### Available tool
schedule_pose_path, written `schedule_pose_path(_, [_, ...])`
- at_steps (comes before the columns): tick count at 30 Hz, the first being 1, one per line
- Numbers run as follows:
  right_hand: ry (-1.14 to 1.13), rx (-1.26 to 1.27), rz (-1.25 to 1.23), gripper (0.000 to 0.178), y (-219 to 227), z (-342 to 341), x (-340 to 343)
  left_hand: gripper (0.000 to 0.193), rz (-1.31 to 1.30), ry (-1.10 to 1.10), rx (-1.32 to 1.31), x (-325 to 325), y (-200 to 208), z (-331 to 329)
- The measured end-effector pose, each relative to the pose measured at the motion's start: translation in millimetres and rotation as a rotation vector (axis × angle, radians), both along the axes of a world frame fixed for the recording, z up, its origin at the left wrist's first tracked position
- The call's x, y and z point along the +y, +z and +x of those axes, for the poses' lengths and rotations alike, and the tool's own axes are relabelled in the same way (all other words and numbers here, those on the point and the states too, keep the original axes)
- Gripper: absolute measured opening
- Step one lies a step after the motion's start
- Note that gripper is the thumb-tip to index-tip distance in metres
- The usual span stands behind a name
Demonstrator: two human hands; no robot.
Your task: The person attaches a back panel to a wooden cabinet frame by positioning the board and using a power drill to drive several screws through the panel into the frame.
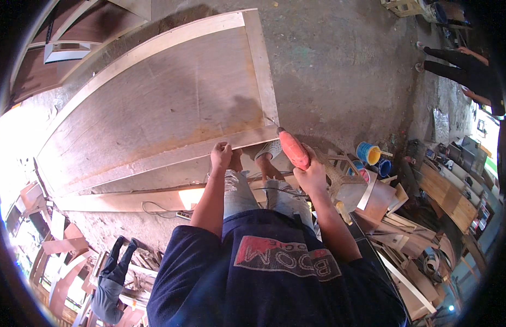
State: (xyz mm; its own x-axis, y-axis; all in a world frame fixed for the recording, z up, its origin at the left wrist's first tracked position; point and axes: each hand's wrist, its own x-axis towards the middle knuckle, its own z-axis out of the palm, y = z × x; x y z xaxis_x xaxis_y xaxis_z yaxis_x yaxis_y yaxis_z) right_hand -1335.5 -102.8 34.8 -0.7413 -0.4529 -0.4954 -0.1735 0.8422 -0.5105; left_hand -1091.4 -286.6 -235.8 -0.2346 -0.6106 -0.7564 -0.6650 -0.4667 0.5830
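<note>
A large wooden panel [171, 92] with pale strips framing its edges lies in front of me. My right hand [311, 175] grips a red power drill [294, 149]. The drill's thin bit points to the near right corner of the frame, and I cannot tell whether it touches the wood. By the near strip [176, 155], my left hand [222, 156] is closed, its fingers curled together at the panel's edge. Whatever those fingers hold, if anything, is too small or hidden to make out.
Blue buckets [367, 153] and piled wood offcuts [397, 231] are at my right. A cable [155, 206] runs behind the panel's near edge. One person [460, 68] stands at the far right, another [112, 283] is at the lower left. Wooden cabinetry [62, 49] stands at the upper left.
</note>
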Motion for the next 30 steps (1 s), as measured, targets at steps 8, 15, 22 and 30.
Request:
schedule_pose_path(8, [0.035, 0.075, -0.103, 0.071, -15.2, 7.8, 16.3, 0.031, -0.082, -0.124, 0.052, -12.9, 3.5, -24.1])
schedule_pose_path(15, [0.015, 0.011, -0.023, 0.071, -6.6, 3.1, -0.8, 0.03, 0.03, -0.042, 0.044, -13.4, 24.1, -31.0])
schedule_pose_path(22, [-0.098, -0.004, -0.093, 0.063, -4.9, 9.3, -3.6, 0.027, 0.015, -0.105, 0.03, -15.4, 48.0, -47.4])
schedule_pose_path(30, [-0.063, -0.028, -0.023, 0.061, -0.7, -1.6, -12.3, 0.028, 0.134, -0.054, 0.112, 10.1, 7.6, -76.2])
